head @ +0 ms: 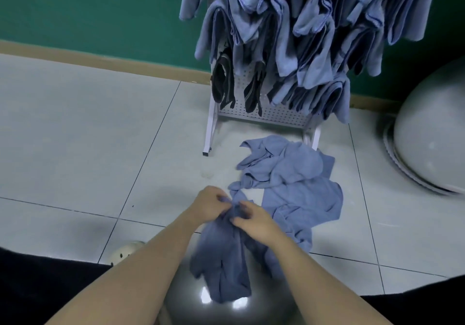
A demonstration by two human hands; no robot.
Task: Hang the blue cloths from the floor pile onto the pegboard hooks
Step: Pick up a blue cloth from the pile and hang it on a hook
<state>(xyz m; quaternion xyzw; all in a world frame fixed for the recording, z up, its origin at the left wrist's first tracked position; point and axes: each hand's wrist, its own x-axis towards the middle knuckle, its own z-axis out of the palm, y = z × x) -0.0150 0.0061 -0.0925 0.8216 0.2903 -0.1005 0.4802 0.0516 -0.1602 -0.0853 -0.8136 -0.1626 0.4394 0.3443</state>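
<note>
Behind hanging cloths [289, 35], pegboard [274, 112] mostly hidden.

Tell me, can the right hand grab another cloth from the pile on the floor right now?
Probably not yet. The right hand and left hand both grip one blue cloth. The pile lies just beyond with nothing between, but the hands are busy.

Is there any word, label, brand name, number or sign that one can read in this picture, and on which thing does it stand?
None: no readable text shows anywhere.
The held cloth, the floor pile, the hanging cloths and the pegboard show no print or tag.
</note>
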